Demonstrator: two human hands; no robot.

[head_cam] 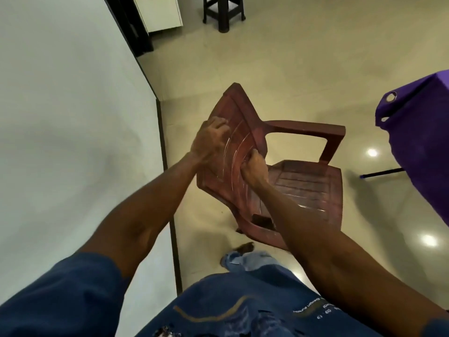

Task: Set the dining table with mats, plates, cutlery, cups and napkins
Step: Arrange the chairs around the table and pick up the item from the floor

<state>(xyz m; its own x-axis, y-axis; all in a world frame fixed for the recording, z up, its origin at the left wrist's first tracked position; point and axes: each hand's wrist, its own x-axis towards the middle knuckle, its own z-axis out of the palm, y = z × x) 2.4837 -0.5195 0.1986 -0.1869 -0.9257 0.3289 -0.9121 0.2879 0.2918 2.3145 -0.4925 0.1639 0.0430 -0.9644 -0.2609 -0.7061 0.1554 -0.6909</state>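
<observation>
Blue shirt and rolled sleeves fill the foreground as a person stands beside the pale dining table, its surface bare where it shows, and takes hold of a reddish-brown plastic armchair. Left hand curls over the top edge of the chair's backrest; right hand grips the backrest's inner face, fingers closed on it. Beyond the chair stands a dark stool; to its right hangs purple cloth.

One head cam, wide-angle, looks fwd & steeply down from the wearer's own height; arms close, chair near, floor beyond.
</observation>
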